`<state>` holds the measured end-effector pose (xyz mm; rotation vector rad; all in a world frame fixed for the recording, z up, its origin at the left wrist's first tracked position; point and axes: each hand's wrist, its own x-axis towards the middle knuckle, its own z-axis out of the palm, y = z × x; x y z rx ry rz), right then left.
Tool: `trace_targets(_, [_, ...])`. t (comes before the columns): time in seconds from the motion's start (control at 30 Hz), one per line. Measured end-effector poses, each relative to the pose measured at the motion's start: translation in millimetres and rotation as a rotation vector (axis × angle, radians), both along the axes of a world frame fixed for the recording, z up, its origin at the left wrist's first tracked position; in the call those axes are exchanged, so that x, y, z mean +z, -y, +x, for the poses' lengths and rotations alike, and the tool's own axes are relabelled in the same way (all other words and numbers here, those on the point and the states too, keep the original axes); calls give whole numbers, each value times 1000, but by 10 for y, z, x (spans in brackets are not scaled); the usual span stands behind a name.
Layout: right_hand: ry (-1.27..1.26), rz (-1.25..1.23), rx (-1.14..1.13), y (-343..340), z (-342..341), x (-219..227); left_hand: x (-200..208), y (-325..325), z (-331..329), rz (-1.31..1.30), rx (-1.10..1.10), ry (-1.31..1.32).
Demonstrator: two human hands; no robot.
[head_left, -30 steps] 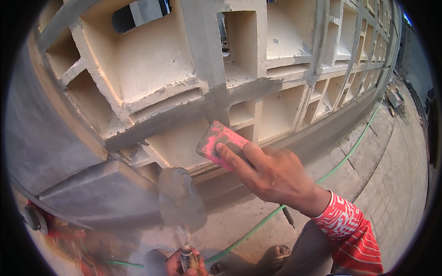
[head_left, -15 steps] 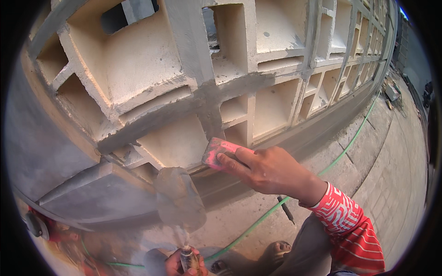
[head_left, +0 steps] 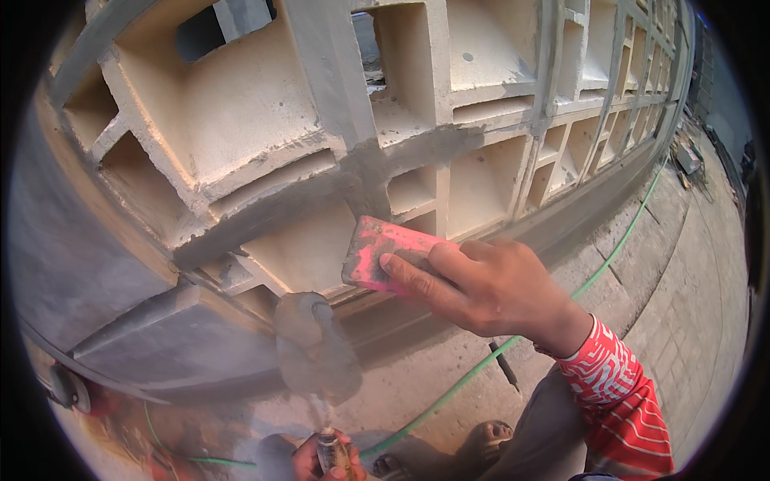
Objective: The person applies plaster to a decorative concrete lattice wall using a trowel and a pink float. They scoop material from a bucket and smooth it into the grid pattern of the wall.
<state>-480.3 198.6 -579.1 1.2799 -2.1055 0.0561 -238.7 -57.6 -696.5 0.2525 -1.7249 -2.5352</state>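
My right hand (head_left: 501, 289) is closed around a flat pink sponge block (head_left: 381, 248) smeared with grey mortar, held just in front of the lower part of a wall of cream breeze blocks (head_left: 257, 104). Dark, wet-looking mortar (head_left: 273, 216) covers the joints behind it. At the bottom edge my left hand (head_left: 309, 461) grips the handle of a trowel (head_left: 321, 361). Its grey blade points up toward the wall's base and looks partly see-through from blur. Whether mortar lies on the blade I cannot tell.
A green hose (head_left: 457, 385) runs along the paving beside the wall. A dark rod-like piece (head_left: 504, 365) lies near it. Lower left stands a tool with a round disc (head_left: 76, 389). Rubble (head_left: 688, 159) sits at the far right. A grey ledge (head_left: 160, 321) juts out at left.
My right hand has drawn the sponge block slightly back from the wall, so it shows larger and more of its face. The trowel stays nearly in place in my left hand.
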Motion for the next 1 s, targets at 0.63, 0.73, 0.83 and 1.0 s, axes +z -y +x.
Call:
trace_targets(0.63, [1078, -193, -55, 117, 650, 25, 233, -44, -79, -35, -205, 171])
trace_targets(0.73, [939, -172, -125, 174, 634, 17, 202, -20, -92, -89, -228, 141])
trace_targets(0.83, [801, -127, -220, 209, 628, 39, 269, -6, -105, -91, -246, 166])
trace_targets(1.0, [866, -145, -189, 326, 781, -14, 285, 41, -157, -181, -276, 160])
